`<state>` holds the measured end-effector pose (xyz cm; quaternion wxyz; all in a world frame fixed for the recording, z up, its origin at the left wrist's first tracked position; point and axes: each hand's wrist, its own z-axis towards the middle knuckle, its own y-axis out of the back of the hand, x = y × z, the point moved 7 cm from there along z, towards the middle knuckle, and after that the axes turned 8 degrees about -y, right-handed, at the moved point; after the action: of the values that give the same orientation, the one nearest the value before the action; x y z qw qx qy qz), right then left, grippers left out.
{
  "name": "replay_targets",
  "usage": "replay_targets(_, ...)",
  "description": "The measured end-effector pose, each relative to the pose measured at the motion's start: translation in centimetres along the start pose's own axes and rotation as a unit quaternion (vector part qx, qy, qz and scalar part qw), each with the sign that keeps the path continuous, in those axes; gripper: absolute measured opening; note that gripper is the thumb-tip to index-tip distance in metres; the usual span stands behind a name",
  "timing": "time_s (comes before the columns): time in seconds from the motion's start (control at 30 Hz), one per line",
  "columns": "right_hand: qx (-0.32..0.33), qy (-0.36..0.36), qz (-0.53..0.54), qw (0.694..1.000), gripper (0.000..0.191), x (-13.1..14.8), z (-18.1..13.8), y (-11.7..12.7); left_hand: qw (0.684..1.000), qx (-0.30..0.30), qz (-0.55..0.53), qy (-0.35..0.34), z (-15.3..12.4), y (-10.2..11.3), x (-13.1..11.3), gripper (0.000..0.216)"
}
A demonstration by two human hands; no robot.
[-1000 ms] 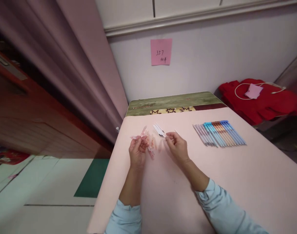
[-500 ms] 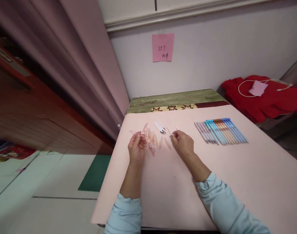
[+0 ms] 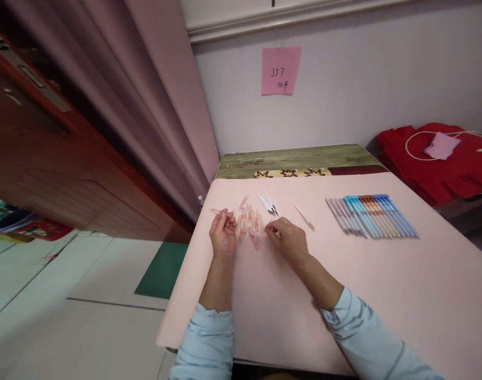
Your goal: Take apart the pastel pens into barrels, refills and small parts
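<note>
My left hand (image 3: 224,235) is closed, with fingertips pinching a clear pink pen barrel (image 3: 216,211) that sticks out to the left. Beside it lies a loose group of pink and cream pen parts (image 3: 249,219). My right hand (image 3: 289,238) reaches in at the right edge of that group, thumb and forefinger pinched together; whatever they hold is hidden. Several white pen refills (image 3: 267,203) with dark ends lie just beyond the group. A single slim white refill with a tan tip (image 3: 304,217) rests apart, to the right of my right hand.
A neat row of assembled pens (image 3: 371,216) in grey, teal, brown and blue lies at the right of the pink-covered table (image 3: 280,306). Red cloth (image 3: 434,169) with a white cable sits beyond the right edge. A pink note (image 3: 281,71) hangs on the wall.
My right hand has moved left to the pen parts, leaving the white refill with the tan tip on the table. My left hand still pinches the pink barrel. The view has shifted slightly.
</note>
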<state>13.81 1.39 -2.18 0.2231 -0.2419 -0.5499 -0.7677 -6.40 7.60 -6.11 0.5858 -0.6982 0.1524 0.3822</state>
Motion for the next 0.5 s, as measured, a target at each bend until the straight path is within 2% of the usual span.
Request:
replay_targets(0.17, 0.098, 0.033, -0.070, 0.992, 0.021, 1.5, -1.1, -2.2, 1.000, 0.007, -0.007, 0.019, -0.2, -0.3, 0.3, 0.024)
replay_targets(0.27, 0.131, 0.031, -0.111, 0.985, 0.027, 1.8, -1.1, -2.5, 1.000, 0.010, -0.006, 0.023, -0.3, -0.4, 0.4, 0.024)
replay_targets(0.4, 0.171, 0.040, -0.152, 0.973, 0.026, 2.4, -0.9, -3.0, 1.000, 0.008, 0.001, 0.024, -0.4, -0.5, 0.4, 0.024)
replay_targets(0.5, 0.176, 0.042, -0.165, 0.969, 0.025, 2.6, -0.8, -3.3, 1.000, 0.008, 0.009, 0.022, -0.5, -0.5, 0.4, 0.023)
